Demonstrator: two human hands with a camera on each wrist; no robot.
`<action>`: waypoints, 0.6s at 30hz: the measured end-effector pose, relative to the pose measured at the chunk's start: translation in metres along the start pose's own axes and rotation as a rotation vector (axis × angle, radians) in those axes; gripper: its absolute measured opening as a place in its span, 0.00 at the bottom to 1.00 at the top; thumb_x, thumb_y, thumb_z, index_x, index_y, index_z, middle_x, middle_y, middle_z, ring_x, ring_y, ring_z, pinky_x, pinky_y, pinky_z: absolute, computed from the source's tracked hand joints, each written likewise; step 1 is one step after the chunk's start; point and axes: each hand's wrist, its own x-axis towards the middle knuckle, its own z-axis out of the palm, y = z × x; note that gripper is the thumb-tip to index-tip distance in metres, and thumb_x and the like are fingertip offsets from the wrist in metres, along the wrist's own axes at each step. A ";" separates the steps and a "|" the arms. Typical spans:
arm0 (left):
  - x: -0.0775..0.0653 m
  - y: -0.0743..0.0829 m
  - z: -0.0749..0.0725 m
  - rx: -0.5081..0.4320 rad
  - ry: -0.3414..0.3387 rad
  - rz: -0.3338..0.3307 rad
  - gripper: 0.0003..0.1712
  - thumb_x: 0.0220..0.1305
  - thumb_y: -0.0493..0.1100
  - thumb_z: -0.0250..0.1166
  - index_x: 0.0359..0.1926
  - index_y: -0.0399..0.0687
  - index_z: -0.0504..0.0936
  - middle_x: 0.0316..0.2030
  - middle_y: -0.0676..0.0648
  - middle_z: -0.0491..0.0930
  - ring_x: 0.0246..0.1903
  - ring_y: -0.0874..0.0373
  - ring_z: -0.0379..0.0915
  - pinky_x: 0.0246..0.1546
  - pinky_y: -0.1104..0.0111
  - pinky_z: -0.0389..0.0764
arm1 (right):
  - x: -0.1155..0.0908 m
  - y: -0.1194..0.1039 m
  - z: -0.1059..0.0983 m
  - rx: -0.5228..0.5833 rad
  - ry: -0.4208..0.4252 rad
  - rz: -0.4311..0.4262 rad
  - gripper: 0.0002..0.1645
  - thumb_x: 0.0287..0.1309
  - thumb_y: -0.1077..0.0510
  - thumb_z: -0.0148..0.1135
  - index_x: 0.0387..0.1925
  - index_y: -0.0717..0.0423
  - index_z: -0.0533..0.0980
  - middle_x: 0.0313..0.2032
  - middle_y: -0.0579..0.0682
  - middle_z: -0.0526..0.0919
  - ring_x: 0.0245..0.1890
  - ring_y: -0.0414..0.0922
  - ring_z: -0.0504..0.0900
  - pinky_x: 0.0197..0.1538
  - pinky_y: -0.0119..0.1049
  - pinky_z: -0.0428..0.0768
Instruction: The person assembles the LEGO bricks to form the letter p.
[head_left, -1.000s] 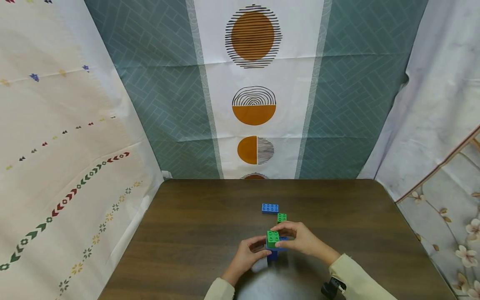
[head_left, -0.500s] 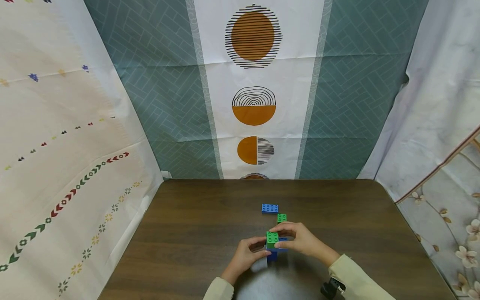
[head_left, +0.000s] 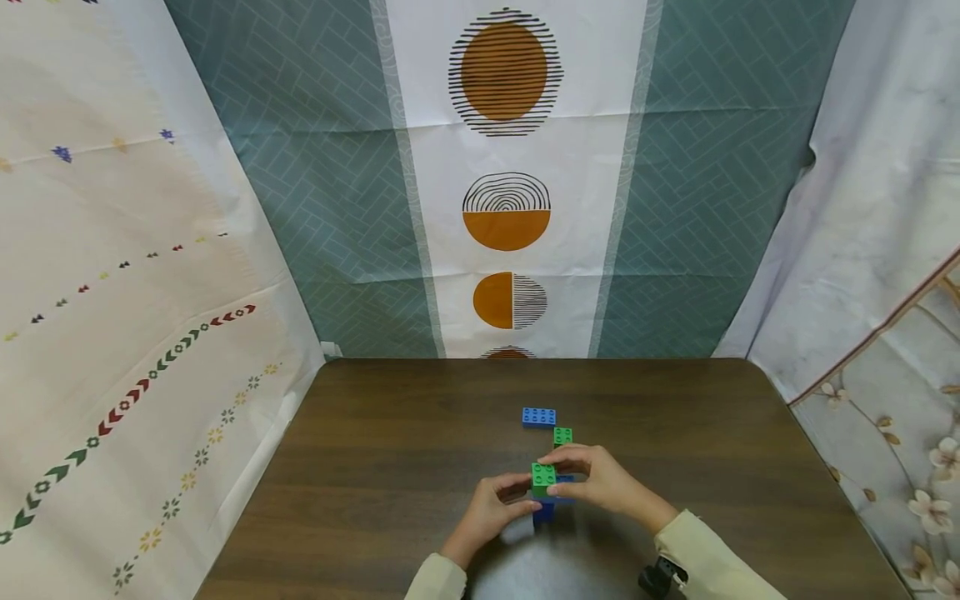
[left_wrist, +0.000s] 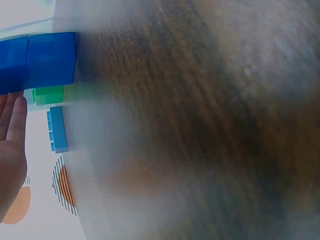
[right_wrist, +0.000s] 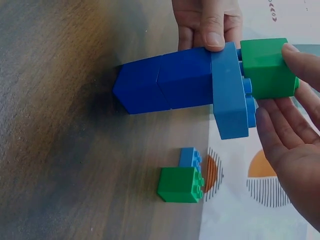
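Hardly anything shifting since the earlier frame, right hand [head_left: 603,482] pinching green block [right_wrist: 267,69] at studs of light-blue brick [right_wrist: 230,95], left hand [head_left: 486,510] gripping that brick, dark-blue blocks [right_wrist: 185,80] standing beneath.

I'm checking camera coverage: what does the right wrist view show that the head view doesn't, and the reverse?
Only the right wrist view: the seam between the two dark blue bricks.

Only the head view: the cream sleeves and the black device by the right one.

Both: the left hand, the right hand holding the upper green brick, the light blue brick below it, the loose green brick, the loose blue brick and the table.
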 end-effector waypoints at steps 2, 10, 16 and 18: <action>0.000 0.001 -0.001 -0.006 -0.003 -0.002 0.21 0.56 0.37 0.72 0.52 0.40 0.82 0.47 0.42 0.83 0.48 0.55 0.79 0.51 0.62 0.79 | 0.001 0.000 0.001 0.003 0.000 -0.001 0.22 0.57 0.58 0.68 0.52 0.61 0.78 0.48 0.57 0.82 0.47 0.44 0.82 0.51 0.48 0.80; 0.000 -0.001 -0.002 0.014 -0.004 0.023 0.20 0.56 0.38 0.72 0.51 0.40 0.83 0.47 0.42 0.83 0.47 0.55 0.80 0.50 0.63 0.80 | 0.001 0.000 0.003 0.005 0.016 0.014 0.21 0.57 0.58 0.68 0.52 0.61 0.79 0.48 0.57 0.82 0.46 0.43 0.81 0.51 0.51 0.80; 0.001 0.000 -0.002 0.029 -0.011 0.037 0.20 0.56 0.38 0.72 0.50 0.39 0.83 0.46 0.42 0.83 0.47 0.55 0.80 0.49 0.65 0.80 | -0.001 -0.001 0.006 -0.003 0.027 0.024 0.21 0.60 0.57 0.65 0.54 0.60 0.77 0.49 0.56 0.82 0.48 0.43 0.81 0.52 0.51 0.79; 0.001 0.000 -0.003 0.032 -0.010 0.029 0.20 0.56 0.39 0.72 0.50 0.40 0.83 0.46 0.43 0.83 0.47 0.56 0.80 0.50 0.65 0.80 | -0.001 -0.001 0.007 0.009 0.036 0.023 0.21 0.61 0.58 0.65 0.54 0.61 0.77 0.49 0.56 0.81 0.48 0.44 0.81 0.53 0.51 0.78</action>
